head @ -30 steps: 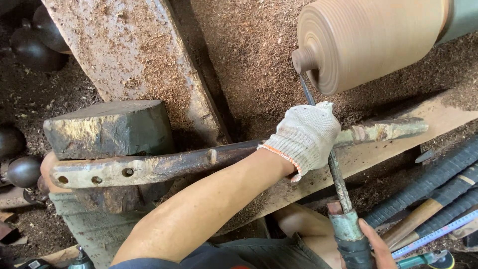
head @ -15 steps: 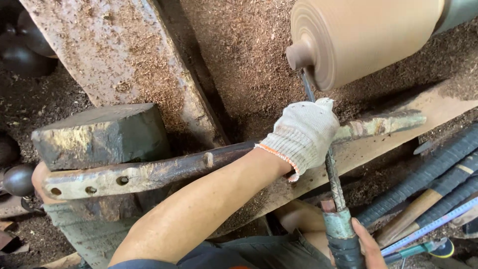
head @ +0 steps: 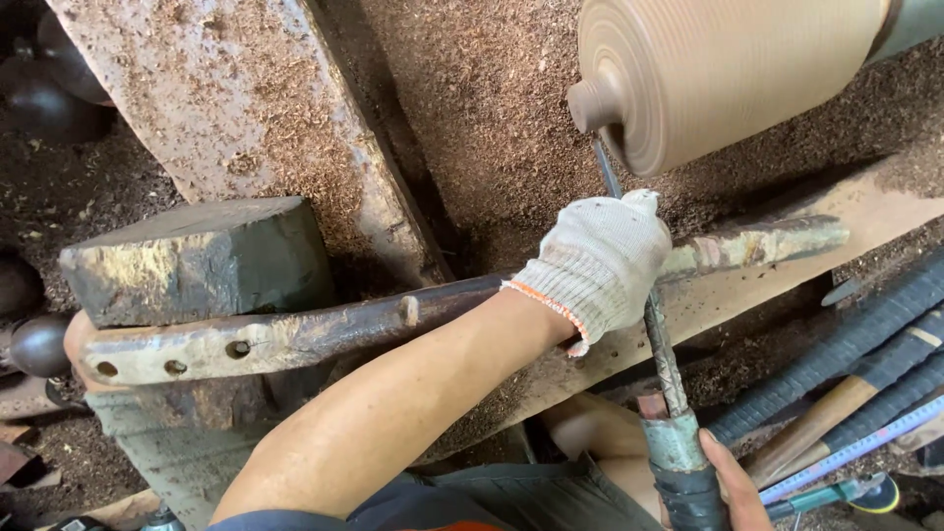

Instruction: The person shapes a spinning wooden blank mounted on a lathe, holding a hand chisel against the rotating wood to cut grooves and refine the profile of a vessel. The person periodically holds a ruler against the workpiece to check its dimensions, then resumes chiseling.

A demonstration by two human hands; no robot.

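Where sawdust blankets the floor (head: 472,118), one wood cylinder (head: 728,69) meets one chisel (head: 659,344), both hands clasping: gloved left hand (head: 600,261), bare right hand (head: 723,482).

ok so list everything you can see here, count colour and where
wood workpiece: one, tan, round and ridged, top right
turning tool: one, dark metal shaft, wrapped grey handle, tip at the workpiece's end
tool rest bar: one, rusty, with holes, running across the middle
wood block: one, dark grey, left, behind the bar
plank: one, pale, sawdust-covered, upper left
sawdust: brown, over the ground
spare tool handles: several, black and wooden, lower right
dark round pieces: a few, left edge
left hand: white knit glove, pressing the tool shaft on the bar
right hand: bare, on the wrapped handle
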